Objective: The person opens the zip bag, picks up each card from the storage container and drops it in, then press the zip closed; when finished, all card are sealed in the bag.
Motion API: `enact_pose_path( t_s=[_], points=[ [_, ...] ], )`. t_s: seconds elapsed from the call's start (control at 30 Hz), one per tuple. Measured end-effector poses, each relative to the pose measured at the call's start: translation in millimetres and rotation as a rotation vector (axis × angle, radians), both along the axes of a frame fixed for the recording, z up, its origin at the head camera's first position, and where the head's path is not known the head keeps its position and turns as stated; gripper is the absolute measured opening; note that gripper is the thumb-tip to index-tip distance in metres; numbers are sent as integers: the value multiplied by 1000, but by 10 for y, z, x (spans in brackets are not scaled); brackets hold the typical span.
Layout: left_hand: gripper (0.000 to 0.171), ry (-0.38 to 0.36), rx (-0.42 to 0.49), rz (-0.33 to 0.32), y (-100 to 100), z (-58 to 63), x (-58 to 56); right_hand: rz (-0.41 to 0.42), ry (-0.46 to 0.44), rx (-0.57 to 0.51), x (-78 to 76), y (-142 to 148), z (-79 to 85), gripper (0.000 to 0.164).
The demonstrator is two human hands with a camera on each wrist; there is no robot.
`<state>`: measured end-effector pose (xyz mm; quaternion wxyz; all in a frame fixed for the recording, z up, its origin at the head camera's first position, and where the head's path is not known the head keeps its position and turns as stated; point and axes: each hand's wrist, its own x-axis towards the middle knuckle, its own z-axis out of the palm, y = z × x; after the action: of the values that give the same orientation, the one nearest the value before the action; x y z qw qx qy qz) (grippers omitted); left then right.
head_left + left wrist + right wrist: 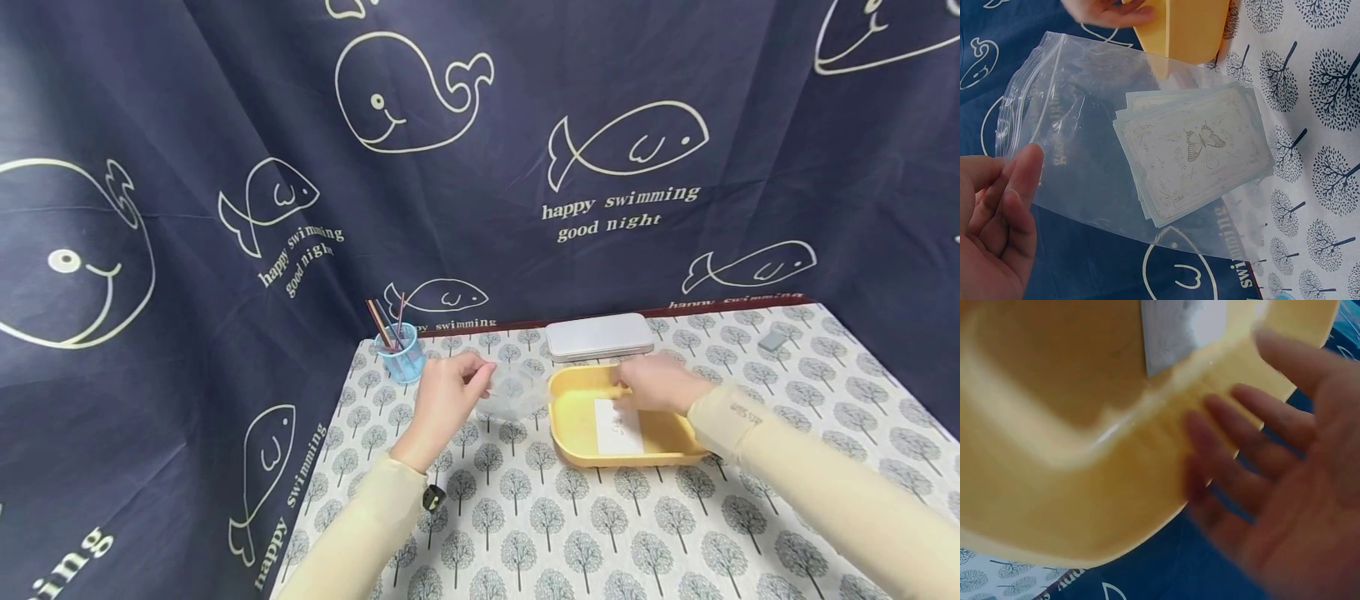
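My left hand pinches a clear zip bag at its zip edge, between thumb and fingers. Inside the bag lies a small stack of pale cards, the top one printed with a butterfly. To the right on the table stands a yellow tray. A white card with faint print lies in it, near the front wall. Over the tray's far side is my right hand, slightly blurred. Its fingers are spread and relaxed by the tray wall, with nothing held in them.
Behind the left hand, a light blue mesh cup holds several pencils. A white flat case lies behind the tray. A small grey block sits at the back right. A dark blue curtain hangs behind the tree-patterned tablecloth.
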<state>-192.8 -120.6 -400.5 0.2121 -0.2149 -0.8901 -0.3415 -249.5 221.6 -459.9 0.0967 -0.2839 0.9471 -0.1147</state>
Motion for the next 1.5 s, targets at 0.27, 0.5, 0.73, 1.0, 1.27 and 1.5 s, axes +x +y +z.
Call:
enact_pose_path(
  t_s=[0.27, 0.5, 0.73, 1.0, 1.27, 1.5],
  points=[
    [19, 5, -4, -10, 4, -13, -6, -19, -128, 139, 85, 31, -224, 71],
    [16, 5, -4, -16, 1, -27, -13, 4, -35, 136, 119, -10, -298, 70],
    [15, -5, -3, -18, 2, -28, -15, 30, 44, 103, 137, -32, -323, 59],
    [14, 2, -2, -14, 7, -32, -10, 42, 58, 105, 160, -34, -289, 62],
    [15, 10, -3, -15, 9, -31, -17, 3, 68, 80, 147, -31, -300, 103],
    [17, 7, -14, -8, 17, -22, -14, -18, 102, -58, 73, 0, -283, 55]
  ],
)
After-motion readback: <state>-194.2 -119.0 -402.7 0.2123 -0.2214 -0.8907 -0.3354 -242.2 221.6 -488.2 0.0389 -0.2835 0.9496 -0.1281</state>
